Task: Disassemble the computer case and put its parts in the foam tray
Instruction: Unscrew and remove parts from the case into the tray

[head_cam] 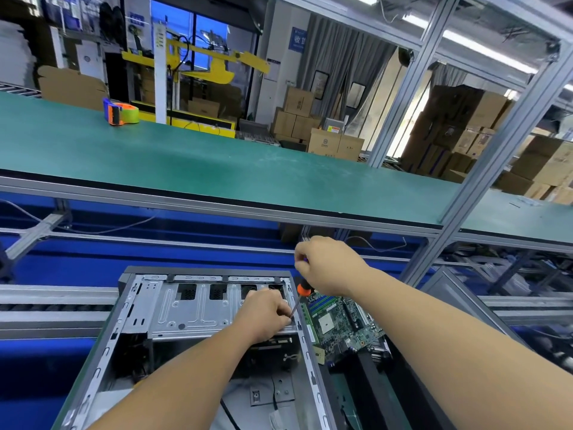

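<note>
The open computer case [130,333] lies on its side in front of me, with a silver drive cage [192,308] across its far end. My right hand [328,265] grips the orange-and-black handle of a screwdriver [302,290] whose shaft slants down to the cage's right edge. My left hand [263,315] rests on the cage and pinches the shaft near its tip. A green motherboard [341,324] lies just right of the case on dark foam [381,377].
A green-topped shelf [217,169] runs across above the bench, carrying an orange and blue tape dispenser [121,111]. Aluminium frame posts [483,169] rise at the right. Roller conveyor rails [46,308] flank the case. Cardboard boxes are stacked in the background.
</note>
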